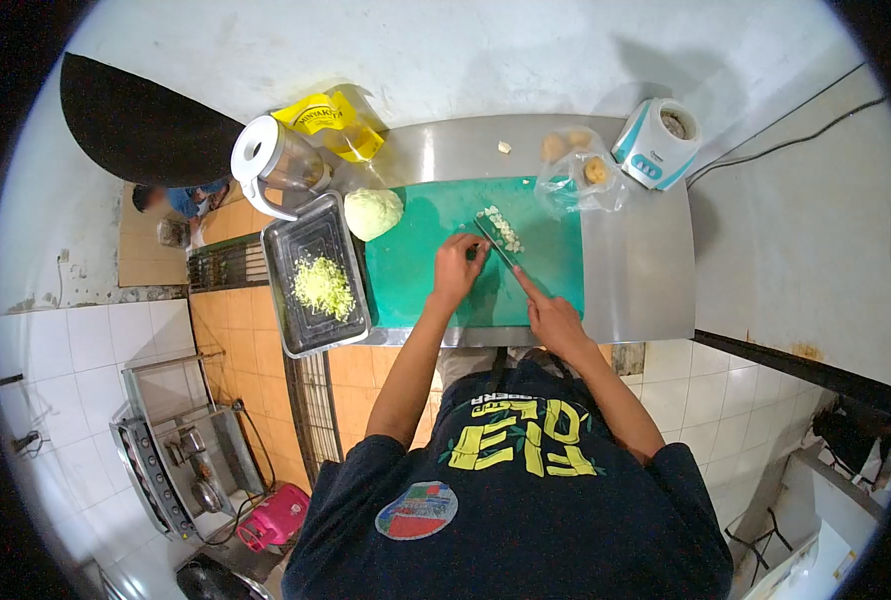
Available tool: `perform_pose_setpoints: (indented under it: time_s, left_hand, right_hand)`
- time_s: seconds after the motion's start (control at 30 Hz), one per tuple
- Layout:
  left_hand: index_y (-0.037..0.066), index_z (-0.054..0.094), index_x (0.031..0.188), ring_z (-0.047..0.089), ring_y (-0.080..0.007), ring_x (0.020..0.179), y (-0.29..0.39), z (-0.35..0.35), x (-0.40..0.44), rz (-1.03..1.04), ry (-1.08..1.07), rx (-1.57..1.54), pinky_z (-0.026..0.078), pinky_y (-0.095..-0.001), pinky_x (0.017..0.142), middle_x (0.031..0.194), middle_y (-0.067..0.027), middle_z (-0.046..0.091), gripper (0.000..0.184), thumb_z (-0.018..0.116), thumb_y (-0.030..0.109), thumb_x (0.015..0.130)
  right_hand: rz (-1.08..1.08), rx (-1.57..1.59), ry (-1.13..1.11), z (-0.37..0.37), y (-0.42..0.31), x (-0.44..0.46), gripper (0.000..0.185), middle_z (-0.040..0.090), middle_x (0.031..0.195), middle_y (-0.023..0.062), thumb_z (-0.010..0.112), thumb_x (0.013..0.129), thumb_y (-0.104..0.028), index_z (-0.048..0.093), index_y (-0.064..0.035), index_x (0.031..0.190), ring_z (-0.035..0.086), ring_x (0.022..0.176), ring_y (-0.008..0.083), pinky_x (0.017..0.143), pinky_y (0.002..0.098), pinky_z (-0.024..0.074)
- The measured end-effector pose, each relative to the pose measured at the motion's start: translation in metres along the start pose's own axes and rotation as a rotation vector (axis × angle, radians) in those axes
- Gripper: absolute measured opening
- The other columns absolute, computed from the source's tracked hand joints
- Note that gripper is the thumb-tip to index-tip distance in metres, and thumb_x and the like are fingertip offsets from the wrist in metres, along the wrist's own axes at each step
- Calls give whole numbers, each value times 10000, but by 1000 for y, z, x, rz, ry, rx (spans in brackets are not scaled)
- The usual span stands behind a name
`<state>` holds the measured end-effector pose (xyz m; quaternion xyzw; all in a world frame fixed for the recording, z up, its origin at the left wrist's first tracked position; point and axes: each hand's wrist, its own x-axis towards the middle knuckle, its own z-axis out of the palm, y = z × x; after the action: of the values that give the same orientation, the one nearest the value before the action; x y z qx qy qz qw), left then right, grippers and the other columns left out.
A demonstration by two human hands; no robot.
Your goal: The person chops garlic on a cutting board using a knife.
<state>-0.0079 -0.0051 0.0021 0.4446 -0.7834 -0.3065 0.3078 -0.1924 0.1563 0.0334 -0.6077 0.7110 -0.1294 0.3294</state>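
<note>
My right hand (555, 318) grips a knife (497, 245), its index finger stretched along toward the blade. The blade lies slanted over the green cutting board (405, 285). Just right of the blade are small pale chopped pieces (505, 231), which look like garlic. My left hand (459, 268) is closed, fingers curled and pressed together, close to the left side of the blade. Whatever its fingertips hold is too small to make out. At the board's upper left corner sits a pale green cabbage (373, 214).
Left of the board, a metal tray (277, 262) holds shredded green vegetable (323, 288). Behind it stand a blender jug (283, 160) and a yellow pouch (330, 125). A plastic bag with potatoes (594, 172) and a blender base (657, 145) are at the back right. Another person (187, 200) is far left.
</note>
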Motion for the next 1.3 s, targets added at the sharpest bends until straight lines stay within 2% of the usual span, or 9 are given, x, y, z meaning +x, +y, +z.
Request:
perform_pose_setpoints:
  time_s: [0.07,0.17,0.27,0.37,0.57,0.77,0.87,0.97,1.3]
  left_hand:
    - [29,775,958,715,-345,831,-6,2,1,1,-1,-14,575,-434,727,934,-171,744,113,781,135,919]
    - [33,780,955,715,-347,834,-10,0,1,59,-9,9,575,-437,729,944,-168,746,106,777,132,918]
    - [34,778,950,710,-350,835,-9,2,-1,37,15,12,574,-433,732,940,-159,745,104,776,133,917]
    - [40,777,944,703,-349,845,-6,2,-1,-17,0,17,571,-433,743,929,-150,744,103,773,140,919]
    - [37,781,960,722,-337,827,-9,5,-2,-20,6,19,585,-416,762,956,-163,759,117,780,141,906]
    - [53,772,929,703,-342,876,-6,8,-2,-22,65,21,570,-440,781,942,-127,753,78,772,104,870]
    - [52,784,951,730,-360,916,-8,7,-1,-46,28,1,584,-440,818,988,-157,772,96,775,130,896]
    - [60,787,954,735,-351,914,-9,6,-1,-26,30,0,589,-434,817,1000,-146,779,82,775,116,895]
    - [46,765,906,728,-336,886,-8,7,-3,-34,74,-43,585,-429,787,957,-133,772,34,775,70,883]
  right_hand:
    - [46,-5,92,5,-2,-3,653,689,806,294,536,1069,-249,288,-151,1665,693,763,507,723,620,555]
    - [44,-7,108,12,6,-1,471,691,851,316,533,1078,-288,491,-1,1450,697,803,508,745,615,556]
    - [95,23,28,-1,-3,-1,333,688,824,312,528,1085,-306,585,5,1188,699,797,511,739,620,556]
    - [81,-12,55,-4,-6,-2,318,689,793,299,529,1087,-310,601,0,1095,698,757,510,703,613,559]
    - [93,-157,45,0,-16,0,258,706,784,279,531,1067,-249,593,-9,1137,722,724,486,648,598,584]
    - [103,-187,-4,24,-11,10,231,723,824,276,542,1025,-172,569,-1,1177,748,775,468,663,583,607]
    - [35,-181,64,19,-21,23,229,730,884,288,523,1025,-156,566,6,1181,753,819,469,680,582,610]
    - [38,-149,57,28,-14,39,364,700,797,290,535,1056,-221,540,27,1322,719,771,499,692,598,581]
    - [195,-101,-128,-13,-5,-36,348,714,908,317,501,1074,-234,566,14,1308,720,849,512,754,623,577]
